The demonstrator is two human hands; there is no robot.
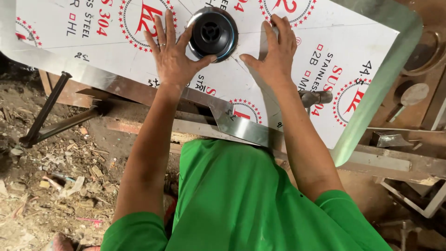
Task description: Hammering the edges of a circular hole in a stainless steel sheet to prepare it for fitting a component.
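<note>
Steel sheet (297, 88), top cut off; both hands (174, 53) flat, open, flanking black round fitting (212, 33).

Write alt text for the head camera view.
Seen from above, a person in a green shirt presses both hands flat on a film-covered steel sheet, left hand and right hand flanking a round black fitting.

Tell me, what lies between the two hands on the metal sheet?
In the head view, a round black fitting with a shiny metal rim sits between the left hand and the right hand, on the film-covered steel sheet; the left thumb touches its rim.
</note>
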